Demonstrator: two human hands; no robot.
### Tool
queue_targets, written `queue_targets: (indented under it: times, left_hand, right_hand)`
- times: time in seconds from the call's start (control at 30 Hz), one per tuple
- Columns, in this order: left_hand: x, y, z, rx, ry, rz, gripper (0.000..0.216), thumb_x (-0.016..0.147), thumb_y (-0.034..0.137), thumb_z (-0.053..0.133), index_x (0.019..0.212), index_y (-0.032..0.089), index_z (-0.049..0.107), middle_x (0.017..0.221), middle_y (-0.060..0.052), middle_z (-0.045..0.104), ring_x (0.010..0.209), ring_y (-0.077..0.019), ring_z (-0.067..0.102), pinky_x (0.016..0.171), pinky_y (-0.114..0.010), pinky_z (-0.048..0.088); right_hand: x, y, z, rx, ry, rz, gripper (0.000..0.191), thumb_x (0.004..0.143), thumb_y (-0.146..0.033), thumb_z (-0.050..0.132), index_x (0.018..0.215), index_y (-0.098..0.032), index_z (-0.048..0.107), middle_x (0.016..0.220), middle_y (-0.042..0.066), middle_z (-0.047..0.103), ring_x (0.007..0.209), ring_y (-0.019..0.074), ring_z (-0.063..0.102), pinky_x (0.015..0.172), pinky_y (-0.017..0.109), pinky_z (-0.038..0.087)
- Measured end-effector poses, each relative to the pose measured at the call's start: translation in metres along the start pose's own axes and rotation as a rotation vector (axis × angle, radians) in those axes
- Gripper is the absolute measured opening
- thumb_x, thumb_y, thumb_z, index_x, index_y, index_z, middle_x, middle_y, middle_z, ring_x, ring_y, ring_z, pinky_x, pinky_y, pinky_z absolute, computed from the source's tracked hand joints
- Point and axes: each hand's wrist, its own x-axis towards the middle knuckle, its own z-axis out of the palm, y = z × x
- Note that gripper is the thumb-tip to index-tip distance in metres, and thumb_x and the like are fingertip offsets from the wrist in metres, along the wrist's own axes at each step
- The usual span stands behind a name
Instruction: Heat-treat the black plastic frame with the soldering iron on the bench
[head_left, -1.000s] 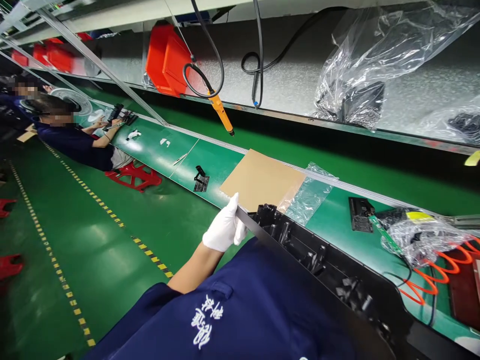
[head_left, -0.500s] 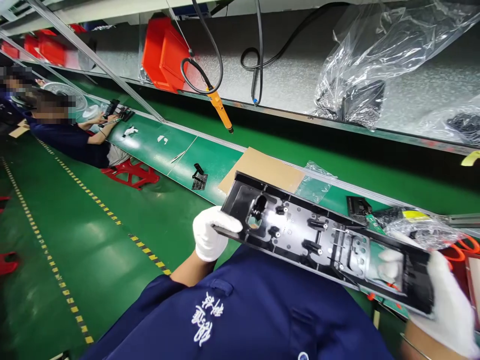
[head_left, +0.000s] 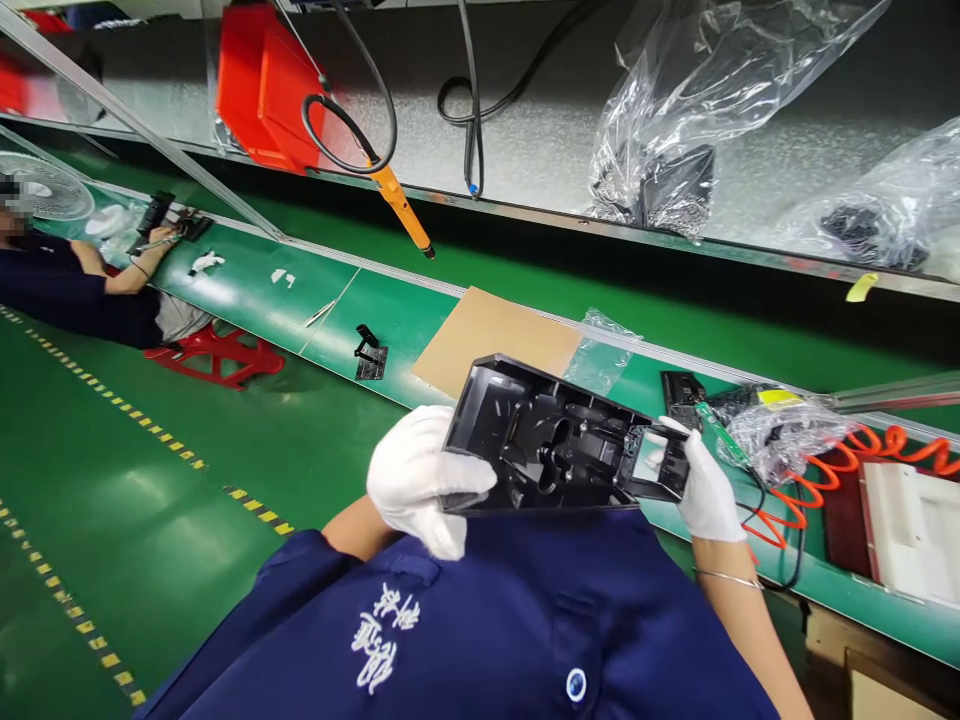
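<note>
Black plastic housing [head_left: 559, 440] is held above the lap, near the green conveyor belt [head_left: 420, 320]. White-gloved left hand [head_left: 420, 480] grips one end; right hand [head_left: 701, 485] pinches the other. Its ribbed inside faces up, apparently bare of fitted parts.

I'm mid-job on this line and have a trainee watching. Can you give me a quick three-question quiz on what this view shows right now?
1. True or false: both the left hand and the right hand grip the black plastic housing.
2. What lies on the green belt just beyond the housing? A) a brown cardboard sheet B) a metal bucket C) a stack of books
3. Fill in: the orange screwdriver hangs from a black ____ above the belt.

Key:
1. True; each gloved hand holds one end.
2. A, the cardboard sheet, beside a clear plastic bag.
3. Cable.
</note>
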Motion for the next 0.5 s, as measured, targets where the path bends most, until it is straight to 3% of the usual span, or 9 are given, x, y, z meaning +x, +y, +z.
queue_targets:
  times: [0.13,0.27,0.5]
  left_hand:
    - [0.005,-0.003,-0.001,0.021,-0.060,0.047,0.037,0.084,0.053,0.074,0.104,0.022,0.073,0.068,-0.007,0.070,0.058,-0.0240,0.068,0.058,-0.035,0.058]
    - [0.006,-0.002,0.001,0.047,-0.079,0.086,0.039,0.085,0.054,0.072,0.103,0.020,0.073,0.066,-0.007,0.070,0.059,-0.0249,0.069,0.059,-0.035,0.059]
    - [0.004,0.008,0.000,0.091,-0.052,0.020,0.041,0.086,0.055,0.071,0.109,0.022,0.076,0.070,-0.008,0.073,0.066,-0.0265,0.072,0.066,-0.034,0.059]
  right_hand:
    - [0.001,0.003,0.004,0.041,0.019,0.030,0.116,0.047,-0.084,0.084,0.141,-0.023,0.054,0.120,0.011,0.061,0.070,0.0109,0.060,0.060,0.024,0.056]
    - [0.001,0.005,0.003,0.050,0.010,0.024,0.112,0.049,-0.083,0.084,0.139,-0.023,0.055,0.120,0.010,0.061,0.070,0.0102,0.060,0.058,0.023,0.056]
    - [-0.001,0.004,0.002,0.062,0.004,0.037,0.113,0.047,-0.082,0.085,0.139,-0.025,0.055,0.122,0.009,0.060,0.071,0.0107,0.060,0.060,0.026,0.058]
